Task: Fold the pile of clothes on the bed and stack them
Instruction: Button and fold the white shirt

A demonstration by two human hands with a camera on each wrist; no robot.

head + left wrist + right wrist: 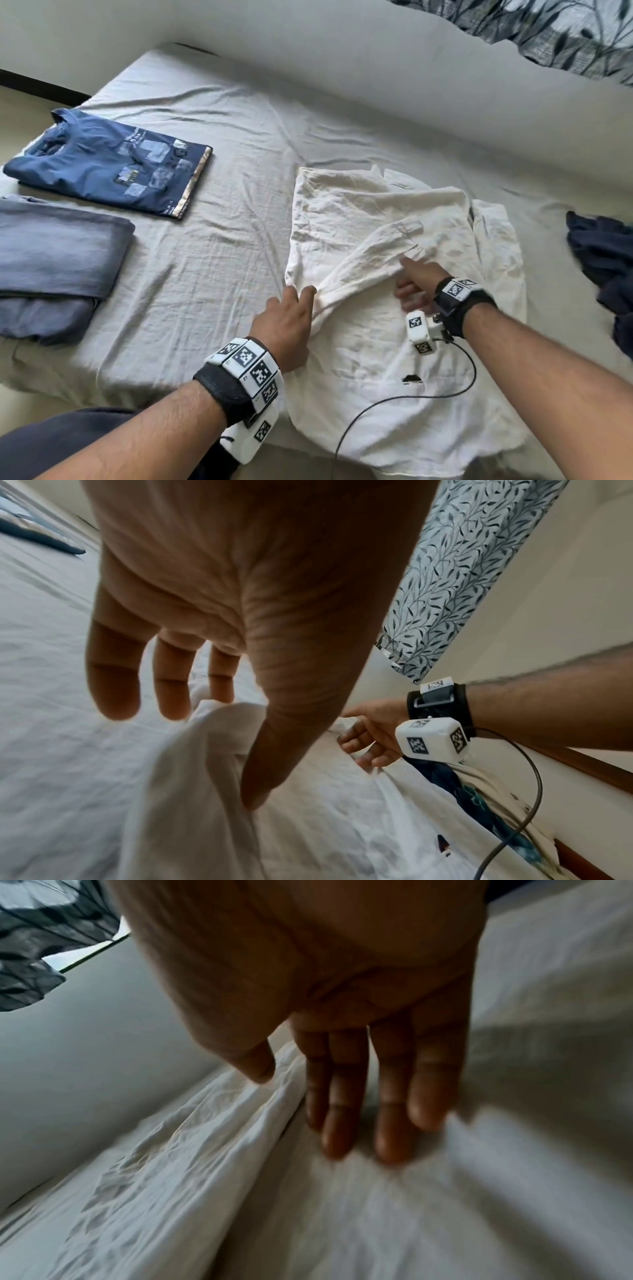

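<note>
My forearms were bare. Each wrist wore a black strap (pixel 219 394) carrying white blocks printed with black square markers (pixel 251 365) — the right one's white cube (pixel 432 739) trailed a thin black cable (pixel 394 399) toward the frame's lower edge.

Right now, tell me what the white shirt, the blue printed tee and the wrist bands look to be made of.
White shirt: thin woven cotton or linen, matte; it shows fine crumpled creases.
Blue printed tee: soft knit jersey, matte, lying smooth, with a flat printed graphic.
Wrist bands: dark stretchy fabric, perhaps neoprene, carrying hard white plastic-looking blocks with printed markers.
</note>
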